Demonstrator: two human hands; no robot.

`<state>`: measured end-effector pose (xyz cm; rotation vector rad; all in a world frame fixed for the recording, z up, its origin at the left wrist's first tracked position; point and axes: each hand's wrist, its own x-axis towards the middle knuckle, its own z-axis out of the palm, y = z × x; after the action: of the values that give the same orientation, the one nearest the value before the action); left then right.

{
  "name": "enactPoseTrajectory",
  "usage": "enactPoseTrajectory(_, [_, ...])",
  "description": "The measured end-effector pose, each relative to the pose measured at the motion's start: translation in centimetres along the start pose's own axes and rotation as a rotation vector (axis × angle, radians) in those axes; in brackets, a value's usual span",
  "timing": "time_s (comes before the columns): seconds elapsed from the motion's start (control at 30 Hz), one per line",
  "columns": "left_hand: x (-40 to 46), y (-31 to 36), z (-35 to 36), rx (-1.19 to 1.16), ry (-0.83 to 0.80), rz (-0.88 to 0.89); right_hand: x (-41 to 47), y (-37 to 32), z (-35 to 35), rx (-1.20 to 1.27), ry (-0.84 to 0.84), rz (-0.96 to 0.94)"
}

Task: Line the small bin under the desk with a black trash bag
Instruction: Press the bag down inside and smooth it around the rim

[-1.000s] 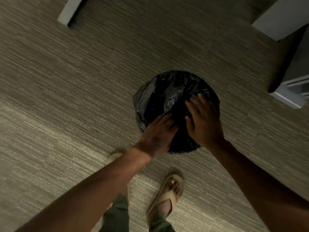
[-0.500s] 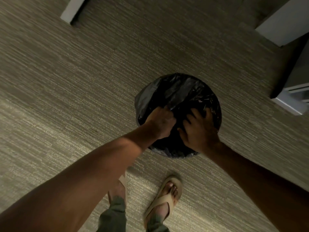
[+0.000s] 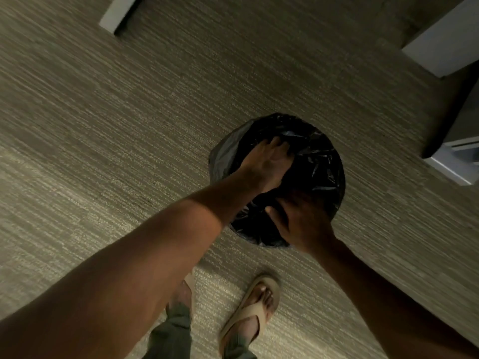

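- Head view: the small round bin [image 3: 329,203] sits on the carpet [image 3: 129,125] right of the frame's centre, with the black trash bag [image 3: 316,161] draped over its mouth and down its sides.
- The left hand [image 3: 269,164] lies on the bag over the bin's upper left part, its fingers side by side and curled down into the plastic.
- The right hand [image 3: 303,221] is on the bin's lower edge, in shadow; its thumb sticks out to the left, and I cannot tell how the other fingers lie.
- A sandal [image 3: 254,309] stands at bottom centre.
- Pale furniture [image 3: 445,42] fills the upper right corner.
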<state>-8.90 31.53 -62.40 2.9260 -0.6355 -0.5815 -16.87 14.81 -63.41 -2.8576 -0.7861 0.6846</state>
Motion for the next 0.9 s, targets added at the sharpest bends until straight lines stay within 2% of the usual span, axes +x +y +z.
enactPoseTrajectory(0.1, [-3.0,0.9,0.9,-0.012,0.059,-0.004,1.6,2.0,-1.2,-0.197,0.113,0.051])
enactPoseTrajectory(0.27, [-8.4,1.2,4.6,0.027,-0.161,-0.15,3.4,5.4,-2.0,-0.338,-0.086,0.177])
enactPoseTrajectory(0.33, [-9.3,0.5,5.1,-0.007,-0.209,-0.168,3.5,5.7,-1.9,-0.364,-0.07,0.157])
enactPoseTrajectory(0.4, [-8.8,0.1,5.0,-0.016,-0.144,-0.104,3.2,5.5,-1.8,-0.287,0.132,0.07])
enactPoseTrajectory(0.47, [-8.3,0.4,4.1,-0.082,-0.02,-0.025,2.2,5.1,-2.0,-0.161,0.446,-0.038])
enactPoseTrajectory(0.53, [-8.6,1.2,3.5,-0.215,0.182,-0.036,0.6,5.0,-2.3,-0.005,0.621,-0.008])
enactPoseTrajectory(0.57, [-9.3,1.6,3.4,-0.316,0.307,-0.1,-0.3,4.9,-2.2,0.099,0.637,0.101])
enactPoseTrajectory(0.63, [-11.1,2.1,3.3,-0.491,0.512,-0.353,-2.2,4.6,-1.9,0.39,0.59,0.466])
enactPoseTrajectory(0.7, [-12.9,2.3,3.6,-0.61,0.6,-0.707,-3.7,4.5,-1.5,0.726,0.519,0.843])
enactPoseTrajectory(0.73, [-13.5,2.2,3.9,-0.703,0.599,-0.876,-4.1,4.5,-1.0,0.88,0.479,0.974])
enactPoseTrajectory(0.8, [-13.9,1.8,4.7,-1.001,0.514,-1.11,-4.7,4.5,-0.2,1.149,0.376,1.07])
enactPoseTrajectory(0.87, [-14.0,1.3,5.2,-1.238,0.418,-1.196,-4.8,4.1,0.4,1.285,0.303,1.051])
enactPoseTrajectory(0.9, [-14.0,0.9,5.3,-1.263,0.388,-1.197,-4.8,3.9,0.5,1.303,0.28,1.03])
